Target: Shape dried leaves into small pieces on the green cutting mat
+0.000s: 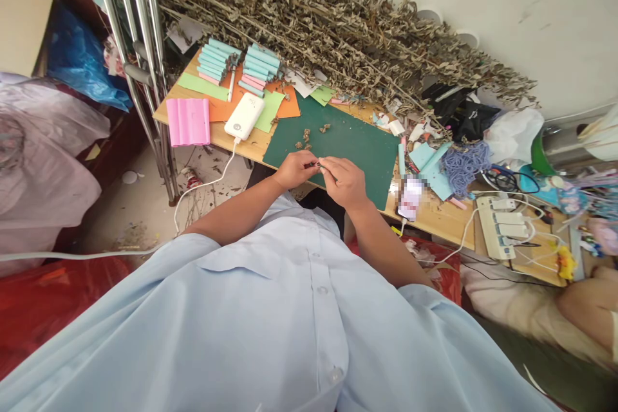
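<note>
My left hand [296, 169] and my right hand [344, 181] meet over the front edge of a green cutting mat [357, 141]. Both are closed, with fingertips pinched together around something small and dark that I cannot make out. Just beyond them, several crumbled bits of dried leaf [306, 136] lie on the mat. To the left of the mat sits a white power bank [244, 117] with a cable plugged into it. Behind it are stacks of light blue and pink paper rolls [261, 63].
A large heap of dried leafy stalks [309, 26] lies along the back. Folded pink paper [188, 122] overhangs the left edge near metal crutches [140, 45]. On the right are a phone [410, 198], blue yarn [466, 167] and a power strip [502, 228]. Another person's limb [589, 302] shows at far right.
</note>
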Demonstrator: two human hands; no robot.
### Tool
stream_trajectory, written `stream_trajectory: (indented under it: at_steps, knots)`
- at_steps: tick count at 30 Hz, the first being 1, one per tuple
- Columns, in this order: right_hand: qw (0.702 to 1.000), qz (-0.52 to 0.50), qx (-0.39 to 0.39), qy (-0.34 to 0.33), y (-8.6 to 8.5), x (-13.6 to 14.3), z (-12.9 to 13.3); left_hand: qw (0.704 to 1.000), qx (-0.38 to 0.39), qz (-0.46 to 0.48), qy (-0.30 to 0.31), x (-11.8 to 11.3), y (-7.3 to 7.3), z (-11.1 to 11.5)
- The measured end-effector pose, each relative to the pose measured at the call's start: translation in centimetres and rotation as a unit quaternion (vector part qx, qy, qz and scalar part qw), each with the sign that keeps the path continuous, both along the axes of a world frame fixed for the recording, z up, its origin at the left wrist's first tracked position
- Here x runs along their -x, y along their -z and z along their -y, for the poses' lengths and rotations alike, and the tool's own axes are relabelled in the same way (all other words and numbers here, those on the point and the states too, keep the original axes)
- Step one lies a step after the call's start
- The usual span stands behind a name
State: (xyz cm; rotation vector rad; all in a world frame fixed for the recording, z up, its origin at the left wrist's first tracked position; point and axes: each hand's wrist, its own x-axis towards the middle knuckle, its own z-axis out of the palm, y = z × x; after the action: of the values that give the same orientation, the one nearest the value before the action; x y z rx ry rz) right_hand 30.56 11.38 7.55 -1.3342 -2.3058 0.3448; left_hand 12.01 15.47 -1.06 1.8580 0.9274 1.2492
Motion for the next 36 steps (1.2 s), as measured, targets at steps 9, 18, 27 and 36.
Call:
stream_trajectory:
  at_steps: [9, 18, 27, 36]
  knots:
    - [1.000, 0.001, 0.005, 0.012, 0.6, 0.1, 0.0, 1.000, 0.007, -0.001, 0.009, 0.0, -0.2, 0.1]
    - [1.000, 0.006, 0.003, 0.012, 0.4, 0.2, 0.0, 1.000, 0.002, 0.005, 0.011, 0.1, -0.2, 0.1]
    - [0.999, 0.037, -0.007, 0.003, 1.0, -0.3, 0.1, 1.000, 0.013, 0.010, 0.009, 0.0, -0.4, 0.1]
    - [0.996, 0.052, -0.073, -0.004, 1.1, -0.1, -0.2, 1.000, 0.005, 0.017, 0.008, 0.0, 0.0, 0.1]
